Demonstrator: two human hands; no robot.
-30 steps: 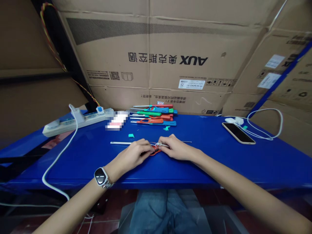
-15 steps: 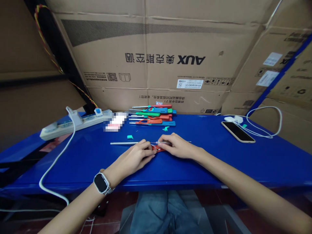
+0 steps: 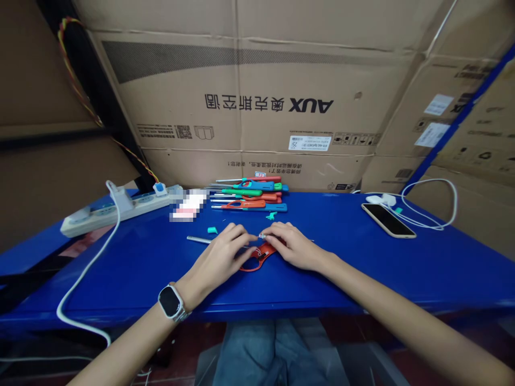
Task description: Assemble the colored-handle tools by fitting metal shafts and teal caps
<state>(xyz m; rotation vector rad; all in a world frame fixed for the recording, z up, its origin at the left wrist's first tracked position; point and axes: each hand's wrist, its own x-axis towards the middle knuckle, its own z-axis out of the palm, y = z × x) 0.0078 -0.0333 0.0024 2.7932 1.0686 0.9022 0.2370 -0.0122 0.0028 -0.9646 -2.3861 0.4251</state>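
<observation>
I view the bench from the head camera. The right hand (image 3: pixel 293 244), at frame centre, has thumb and forefinger closed on a small silvery-white cylindrical piece (image 3: pixel 262 236); only its tip shows. The left hand (image 3: pixel 225 252), left of centre, has fingers lightly curled, thumb and forefinger a little apart and its forefinger tip near that piece; I cannot tell whether it grips anything.

Around both hands I note these obstructions. A slim silver metal tube (image 3: pixel 198 239) emerges left of the left hand. Just above the hands lie a teal plastic chip (image 3: pixel 212 230) and a teal trigger-shaped plastic part (image 3: pixel 271 216). Beyond them, at upper centre, a pile of multicoloured long-nosed lighters (image 3: pixel 249 192) points its metal stems left. At left stands a white power strip (image 3: pixel 120 210) with a thick white cable (image 3: pixel 90 268) running down; at right lie a dark-screened phone in a pale case (image 3: pixel 388 220) and a looped white cord (image 3: pixel 455 198).

The blue tabletop (image 3: pixel 446 268) ends at the front edge, below the hands, and at the brown cardboard panel (image 3: pixel 269 69) behind. Blue surface extends between the right hand and the phone.

The orange plastic lighter shell (image 3: pixel 269 249) rests at centre between the hands: looped handle at lower left, hollow face upward, thin pale wires inside, right end under the right fingers.
</observation>
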